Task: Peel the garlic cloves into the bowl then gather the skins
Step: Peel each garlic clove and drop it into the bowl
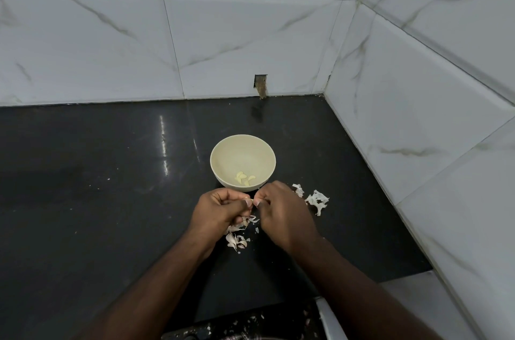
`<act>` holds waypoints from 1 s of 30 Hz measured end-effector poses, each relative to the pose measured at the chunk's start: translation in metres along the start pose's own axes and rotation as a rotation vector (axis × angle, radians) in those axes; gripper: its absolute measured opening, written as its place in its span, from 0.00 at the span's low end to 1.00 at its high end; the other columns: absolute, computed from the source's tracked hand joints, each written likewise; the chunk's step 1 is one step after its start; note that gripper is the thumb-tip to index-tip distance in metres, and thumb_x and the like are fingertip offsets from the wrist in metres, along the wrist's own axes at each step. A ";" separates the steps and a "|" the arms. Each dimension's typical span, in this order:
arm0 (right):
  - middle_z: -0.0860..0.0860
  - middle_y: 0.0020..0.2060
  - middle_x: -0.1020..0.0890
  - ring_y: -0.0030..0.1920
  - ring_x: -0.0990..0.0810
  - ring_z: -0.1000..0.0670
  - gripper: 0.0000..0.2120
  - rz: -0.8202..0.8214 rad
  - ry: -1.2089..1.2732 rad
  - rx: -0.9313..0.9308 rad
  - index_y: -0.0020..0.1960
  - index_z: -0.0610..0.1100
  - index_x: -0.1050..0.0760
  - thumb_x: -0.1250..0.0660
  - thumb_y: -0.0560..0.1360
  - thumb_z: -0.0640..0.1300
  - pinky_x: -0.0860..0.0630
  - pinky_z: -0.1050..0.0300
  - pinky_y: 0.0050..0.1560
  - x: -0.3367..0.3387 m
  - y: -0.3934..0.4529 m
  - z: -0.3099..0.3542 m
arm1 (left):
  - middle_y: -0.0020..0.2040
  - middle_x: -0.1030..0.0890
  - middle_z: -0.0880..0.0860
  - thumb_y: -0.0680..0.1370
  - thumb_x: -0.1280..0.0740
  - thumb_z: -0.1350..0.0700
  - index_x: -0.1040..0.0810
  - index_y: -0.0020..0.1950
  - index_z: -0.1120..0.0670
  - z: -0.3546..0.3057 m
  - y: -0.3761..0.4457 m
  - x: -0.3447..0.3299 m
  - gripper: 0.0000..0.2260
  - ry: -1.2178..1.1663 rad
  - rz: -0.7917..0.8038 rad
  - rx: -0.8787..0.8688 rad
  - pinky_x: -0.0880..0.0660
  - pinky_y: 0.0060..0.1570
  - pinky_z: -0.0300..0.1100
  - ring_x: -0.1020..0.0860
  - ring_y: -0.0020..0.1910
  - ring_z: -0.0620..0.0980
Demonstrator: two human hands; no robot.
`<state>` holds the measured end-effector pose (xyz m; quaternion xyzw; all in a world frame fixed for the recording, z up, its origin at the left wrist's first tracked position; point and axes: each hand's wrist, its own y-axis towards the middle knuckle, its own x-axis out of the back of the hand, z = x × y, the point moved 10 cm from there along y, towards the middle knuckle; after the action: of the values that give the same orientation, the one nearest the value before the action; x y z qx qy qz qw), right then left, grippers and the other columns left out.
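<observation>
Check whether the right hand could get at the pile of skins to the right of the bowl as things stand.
Probably yes: the skins lie on bare counter just beside the right hand, nothing between. It would first have to release the garlic clove both hands pinch.

A glossy black stone desk [111,200] carries a round cream plastic bowl [223,155] holding pale yellow peeled garlic cloves [243,178]. White papery garlic skins [317,200], some tinged pink, lie on the black surface. The glazed wall tiles [250,41] are white with grey-brown marble veining.
</observation>
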<state>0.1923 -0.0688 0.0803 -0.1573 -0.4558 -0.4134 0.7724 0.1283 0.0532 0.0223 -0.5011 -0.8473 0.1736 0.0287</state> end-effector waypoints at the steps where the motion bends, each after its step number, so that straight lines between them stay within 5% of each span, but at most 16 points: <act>1: 0.53 0.44 0.24 0.42 0.24 0.49 0.04 -0.025 -0.056 0.028 0.47 0.48 0.25 0.38 0.77 0.42 0.27 0.50 0.42 0.000 -0.002 0.001 | 0.35 0.17 0.60 0.75 0.28 0.66 0.17 0.45 0.63 0.000 0.001 0.001 0.01 0.004 -0.006 0.003 0.25 0.32 0.38 0.24 0.30 0.49; 3: 0.52 0.43 0.25 0.40 0.23 0.47 0.05 -0.061 -0.116 0.052 0.47 0.47 0.25 0.39 0.78 0.42 0.27 0.50 0.38 0.000 -0.003 -0.001 | 0.35 0.17 0.60 0.75 0.27 0.65 0.16 0.44 0.63 0.000 0.001 0.003 0.01 0.018 -0.013 0.004 0.26 0.32 0.39 0.24 0.30 0.49; 12: 0.56 0.46 0.18 0.46 0.20 0.56 0.07 -0.053 0.123 -0.151 0.50 0.49 0.17 0.31 0.76 0.41 0.24 0.58 0.52 0.020 0.006 -0.045 | 0.45 0.15 0.62 0.76 0.29 0.67 0.19 0.49 0.64 0.003 0.001 0.004 0.03 -0.081 0.040 0.026 0.23 0.34 0.35 0.17 0.38 0.48; 15: 0.53 0.59 0.17 0.60 0.23 0.52 0.17 -0.028 0.050 -0.138 0.55 0.48 0.15 0.34 0.73 0.33 0.33 0.65 0.60 0.024 0.009 -0.053 | 0.45 0.15 0.63 0.76 0.29 0.67 0.19 0.50 0.63 0.003 0.000 0.002 0.04 -0.088 0.044 0.027 0.23 0.34 0.35 0.17 0.39 0.49; 17: 0.55 0.62 0.19 0.63 0.26 0.53 0.15 -0.043 0.086 -0.079 0.57 0.49 0.16 0.30 0.73 0.36 0.36 0.64 0.62 0.026 0.009 -0.043 | 0.44 0.15 0.63 0.75 0.28 0.67 0.19 0.49 0.62 0.003 0.001 0.000 0.04 -0.078 0.049 0.025 0.23 0.34 0.35 0.17 0.39 0.50; 22: 0.53 0.44 0.16 0.46 0.21 0.56 0.04 0.101 0.176 -0.015 0.47 0.46 0.16 0.29 0.76 0.44 0.27 0.62 0.47 0.012 0.006 -0.011 | 0.39 0.16 0.60 0.74 0.27 0.66 0.18 0.49 0.62 0.001 0.000 -0.006 0.04 -0.065 0.080 0.014 0.23 0.34 0.35 0.19 0.36 0.49; 25: 0.58 0.36 0.20 0.38 0.24 0.61 0.07 0.120 0.191 -0.122 0.41 0.52 0.22 0.32 0.77 0.43 0.32 0.68 0.38 0.005 0.006 -0.019 | 0.39 0.16 0.61 0.74 0.28 0.67 0.16 0.49 0.62 -0.002 -0.001 -0.007 0.05 -0.048 0.087 -0.007 0.23 0.35 0.36 0.21 0.38 0.52; 30: 0.52 0.34 0.20 0.36 0.23 0.53 0.12 0.275 0.574 -0.303 0.40 0.48 0.24 0.36 0.79 0.37 0.27 0.58 0.38 -0.021 0.000 -0.029 | 0.39 0.17 0.59 0.75 0.29 0.68 0.16 0.49 0.61 -0.004 -0.002 -0.007 0.06 -0.040 0.108 -0.028 0.23 0.38 0.38 0.21 0.39 0.52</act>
<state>0.2042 -0.0767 0.0473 -0.2073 -0.1280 -0.3956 0.8855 0.1313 0.0478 0.0277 -0.5431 -0.8217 0.1730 -0.0047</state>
